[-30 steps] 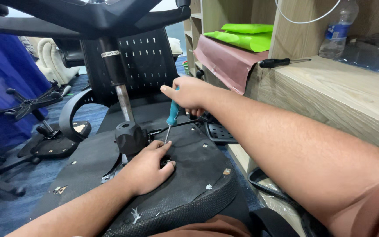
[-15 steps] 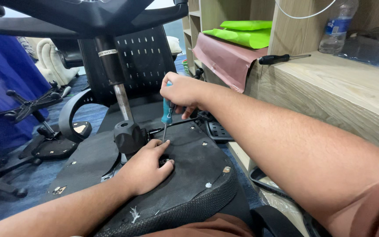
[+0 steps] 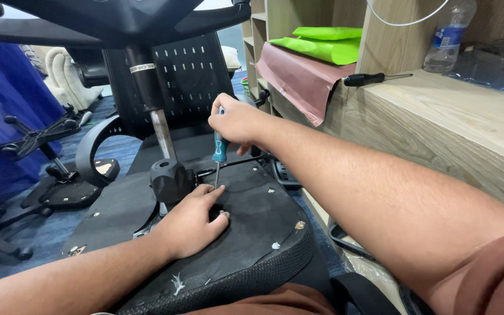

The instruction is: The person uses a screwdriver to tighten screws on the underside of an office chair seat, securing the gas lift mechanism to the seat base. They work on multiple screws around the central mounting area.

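Note:
An office chair lies upside down, and its black seat underside (image 3: 252,227) faces up in front of me. My right hand (image 3: 234,123) grips a teal-handled screwdriver (image 3: 219,153) held upright, tip down on the seat near the black mechanism block (image 3: 169,179). My left hand (image 3: 192,223) rests flat on the seat, its index finger touching the screwdriver's shaft near the tip. The chair's gas column (image 3: 154,111) rises from the block to the black star base overhead.
A wooden shelf unit (image 3: 438,128) stands at the right with a black screwdriver (image 3: 368,78), a plastic bottle (image 3: 447,36), green sheets (image 3: 322,44) and a maroon sheet (image 3: 298,81). Other chair parts (image 3: 48,146) lie on the blue carpet to the left.
My right hand with the screwdriver has shifted slightly left and up, and the shaft now stands more upright. The left hand stays on the seat, finger by the tip.

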